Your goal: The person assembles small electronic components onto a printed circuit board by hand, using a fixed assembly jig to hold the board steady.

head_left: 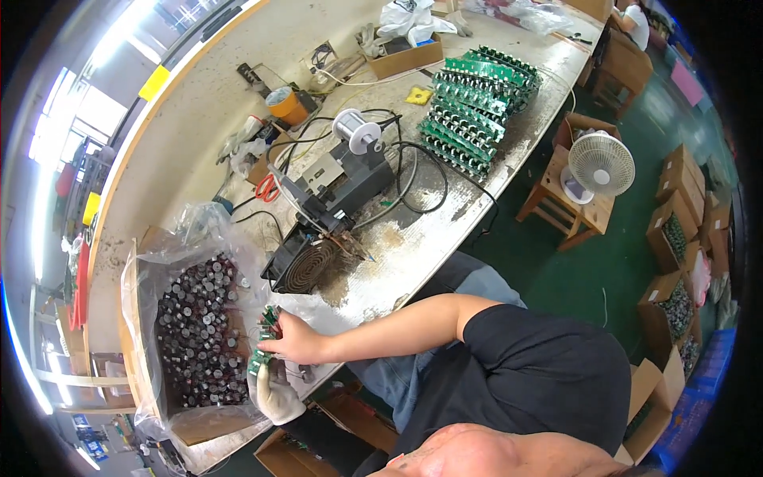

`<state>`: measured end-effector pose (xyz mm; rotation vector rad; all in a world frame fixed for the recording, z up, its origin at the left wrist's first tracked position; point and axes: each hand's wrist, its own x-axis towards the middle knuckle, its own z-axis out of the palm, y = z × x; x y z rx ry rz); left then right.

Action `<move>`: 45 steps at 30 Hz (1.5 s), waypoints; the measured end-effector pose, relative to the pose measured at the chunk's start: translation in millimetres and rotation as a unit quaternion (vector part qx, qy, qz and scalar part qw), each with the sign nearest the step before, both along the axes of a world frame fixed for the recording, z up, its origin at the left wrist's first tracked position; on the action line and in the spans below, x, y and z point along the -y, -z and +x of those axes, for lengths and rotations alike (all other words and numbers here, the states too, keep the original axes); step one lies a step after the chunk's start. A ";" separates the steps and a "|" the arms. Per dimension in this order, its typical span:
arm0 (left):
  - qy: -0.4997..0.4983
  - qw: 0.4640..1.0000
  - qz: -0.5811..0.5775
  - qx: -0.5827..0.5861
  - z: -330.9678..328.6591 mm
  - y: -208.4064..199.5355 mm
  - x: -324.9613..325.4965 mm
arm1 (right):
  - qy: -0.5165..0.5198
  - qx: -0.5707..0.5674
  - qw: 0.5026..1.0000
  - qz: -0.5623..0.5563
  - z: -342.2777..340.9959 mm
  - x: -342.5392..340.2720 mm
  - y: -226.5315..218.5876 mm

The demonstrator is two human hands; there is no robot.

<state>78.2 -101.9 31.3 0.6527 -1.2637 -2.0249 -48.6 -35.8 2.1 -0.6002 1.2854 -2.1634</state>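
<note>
Right hand (pixel 296 342), bare, is pinched onto the top of a small green circuit board (pixel 265 338) with dark round parts on it; grip is closed on the board. Left hand (pixel 278 393) wears a white fabric glove and is curled round the board's lower end from below. Board sits at the near edge of the counter (pixel 445 230), just beside the cardboard box (pixel 191 425).

Box is lined with a crinkled clear plastic bag (pixel 171 246) and packed with small dark cylinders (pixel 199 334), shiny round tops up.

Counter top is pale, worn, with burnt-looking stains. Just beyond the hands: a black fan (pixel 298 266) with a round wire grille, lying tilted. Behind it a dark boxy machine (pixel 350 179) with a silvery wire spool (pixel 354 129) on top and black cables looping off it. Red-handled scissors (pixel 268 188) to its left. Further back, a big stack of green circuit boards (pixel 473 103) in ranked rows. White round fan (pixel 600 165) on a wooden stool (pixel 560 208) off the counter.
</note>
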 end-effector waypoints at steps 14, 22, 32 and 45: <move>-0.010 1.000 -0.003 0.002 -7.7 13.1 3.0 | -0.073 0.134 0.988 0.036 -3.3 -4.1 -19.6; 0.025 0.999 0.040 -0.006 -17.6 8.0 -9.8 | -0.121 0.220 0.966 0.068 -10.3 5.8 -12.4; -0.104 0.993 -0.049 -0.009 -29.0 18.2 -40.6 | -0.076 -0.496 0.859 0.105 2.2 -44.4 -31.0; -0.227 0.947 0.055 0.220 150.4 -45.4 -69.4 | -0.259 -0.312 0.912 0.060 17.5 -93.7 -44.6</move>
